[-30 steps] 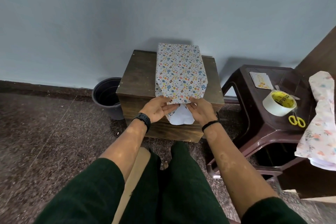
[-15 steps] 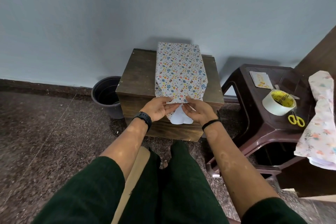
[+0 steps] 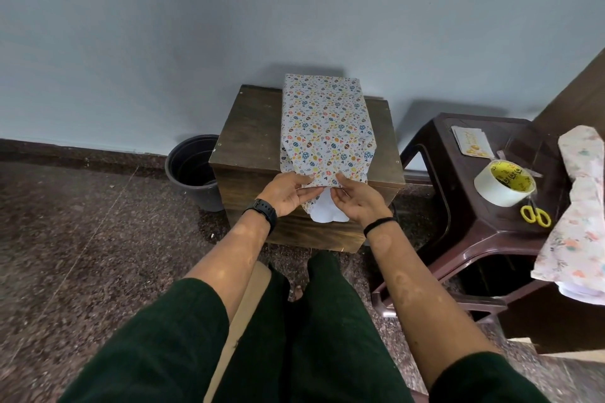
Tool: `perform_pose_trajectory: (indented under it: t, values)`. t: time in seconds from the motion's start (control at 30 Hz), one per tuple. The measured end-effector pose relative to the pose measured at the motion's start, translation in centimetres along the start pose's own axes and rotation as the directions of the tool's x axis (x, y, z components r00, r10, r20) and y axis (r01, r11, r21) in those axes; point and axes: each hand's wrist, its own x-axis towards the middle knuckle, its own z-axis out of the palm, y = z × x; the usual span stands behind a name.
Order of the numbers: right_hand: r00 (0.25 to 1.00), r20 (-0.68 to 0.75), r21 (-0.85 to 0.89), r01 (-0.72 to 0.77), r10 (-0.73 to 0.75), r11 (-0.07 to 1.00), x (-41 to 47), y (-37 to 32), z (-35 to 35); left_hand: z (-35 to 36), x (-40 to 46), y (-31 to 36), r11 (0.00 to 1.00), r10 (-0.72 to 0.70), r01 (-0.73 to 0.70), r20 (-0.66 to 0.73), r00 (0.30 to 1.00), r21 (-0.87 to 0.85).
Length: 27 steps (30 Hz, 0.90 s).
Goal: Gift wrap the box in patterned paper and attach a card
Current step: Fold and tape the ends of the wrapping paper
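The box (image 3: 324, 121), already covered in patterned paper (image 3: 327, 141) along its length, lies on a dark wooden cabinet (image 3: 252, 137) with its near end overhanging the front edge, where the paper tapers to a folded flap whose white underside hangs below. The left hand (image 3: 288, 191) pinches the flap's left corner between thumb and fingers, and the right hand (image 3: 355, 198) pinches the right side, thumb on the printed face, fingers curled beneath. This looks like the end fold being shaped, with nothing taped at this end yet. The main risk, as I judge it, is that the tape roll (image 3: 504, 181) and yellow scissors (image 3: 535, 214) sit well apart on the brown plastic stool (image 3: 458, 206) to the right; freeing a hand to reach them could let the crease spring open or skew. Pulling unevenly might tear the thin paper at a corner. The card (image 3: 468, 141) lies on that stool too, unattached, near a second floral sheet (image 3: 576, 222); a black bucket (image 3: 190, 167) stands left of the cabinet.
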Motion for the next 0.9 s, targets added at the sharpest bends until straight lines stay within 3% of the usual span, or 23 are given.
perform_pose_trajectory:
  t: [0.23,0.43,0.5,0.63,0.8,0.9]
  values:
    - [0.997,-0.016,-0.085,0.074,-0.076,0.994,0.3,0.1,-0.4,0.0,0.0,-0.4,0.994,0.075,-0.072,-0.03,0.997,0.087]
    - [0.989,0.113,-0.414,0.139,-0.1,0.899,0.2,-2.2,-1.2,-0.2,0.1,-0.1,0.975,0.104,-0.105,0.019,0.994,0.194]
    - [0.985,0.141,-0.529,0.16,-0.1,0.833,0.6,-3.1,-1.4,-0.2,0.0,0.2,0.975,0.076,-0.084,0.045,0.996,0.208]
    - [0.956,0.175,-0.763,0.283,-0.236,0.581,1.7,-3.8,-1.6,-0.1,0.3,0.5,0.974,0.042,-0.05,0.039,0.998,0.219]
    - [0.895,0.267,-0.822,0.405,-0.356,0.4,2.2,-3.3,-1.8,0.1,1.6,0.3,0.944,0.113,-0.084,-0.074,0.991,0.319]
    - [0.884,0.24,-0.86,0.385,-0.402,0.335,3.2,-3.0,-1.9,0.1,2.5,-0.1,0.914,0.167,-0.1,-0.139,0.976,0.393]
